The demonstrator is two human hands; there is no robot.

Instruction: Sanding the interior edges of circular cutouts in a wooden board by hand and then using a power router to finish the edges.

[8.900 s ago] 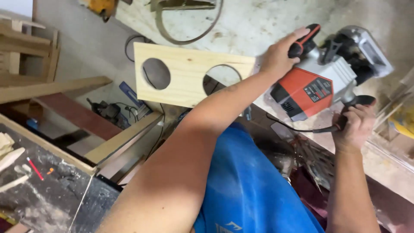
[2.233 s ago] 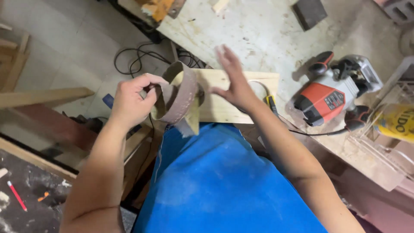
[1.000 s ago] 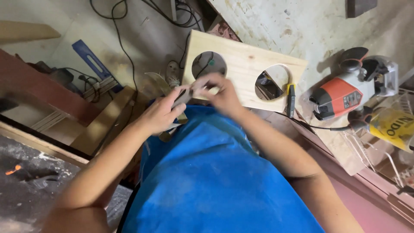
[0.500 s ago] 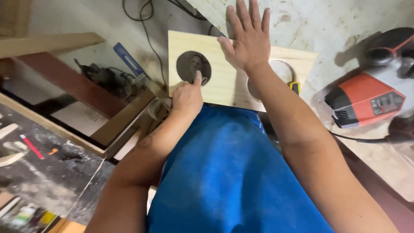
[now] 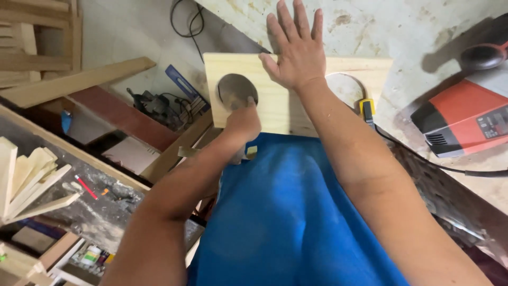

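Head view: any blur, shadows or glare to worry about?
Head view: mostly sharp; the left hand at the board's round hole is slightly smeared. The right hand lies flat on the board, crisp. The red power tool casts a hard dark shadow on the bench. No strong glare; wide-angle stretch makes the forearms loom at the bottom edge.

Bright blue shirt (image 5: 296,212) (creased, plain); both forearms bare, no sleeves or gloves.

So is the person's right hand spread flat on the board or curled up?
Spread flat: the right hand lies palm down, fingers splayed, on the wooden board.
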